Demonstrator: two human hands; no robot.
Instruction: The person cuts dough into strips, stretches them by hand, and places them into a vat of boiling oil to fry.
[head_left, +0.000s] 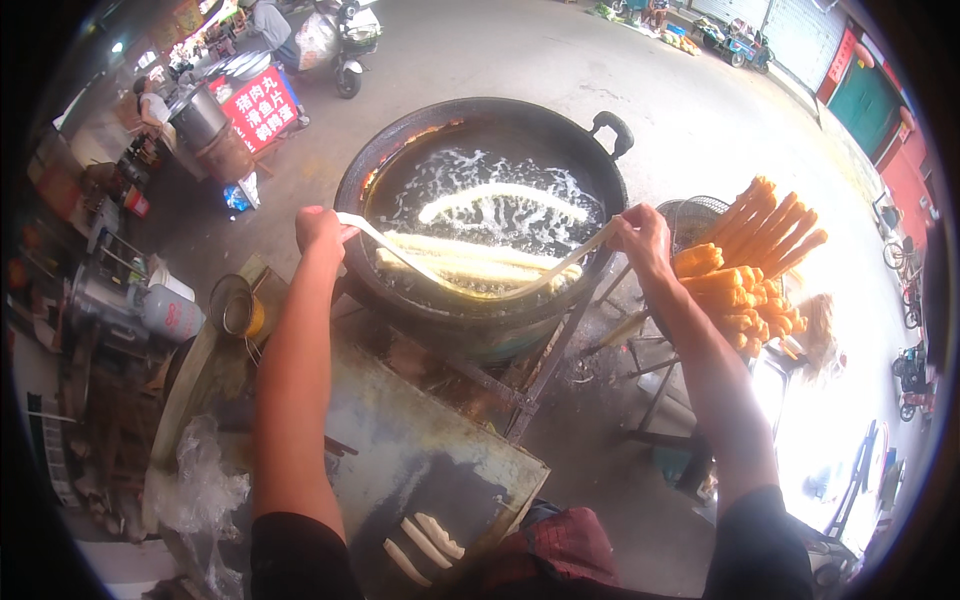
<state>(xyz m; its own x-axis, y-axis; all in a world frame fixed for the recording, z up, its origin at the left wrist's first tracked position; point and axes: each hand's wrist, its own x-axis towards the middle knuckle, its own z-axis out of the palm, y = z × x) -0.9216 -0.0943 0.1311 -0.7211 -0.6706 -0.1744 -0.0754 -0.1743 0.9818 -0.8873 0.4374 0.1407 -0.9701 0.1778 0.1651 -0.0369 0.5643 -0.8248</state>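
My left hand (324, 231) and my right hand (642, 234) each pinch one end of a long strip of dough (409, 259). The strip sags between them over the near side of a large black wok (480, 311), its middle at the oil. Bubbling oil (480, 161) fills the wok. One pale dough stick (502, 193) floats near the centre, and several more (465, 262) float close together just behind the sagging strip. Short raw dough pieces (426, 541) lie on the work board at the bottom.
Golden fried dough sticks (742, 292) are piled to the right, beside a wire basket (694, 217). A metal-topped board (450, 442) lies below the wok. At left are a round strainer (234, 304), a plastic bag (199, 480) and a gas bottle (174, 315). A person (154, 109) stands by a stall.
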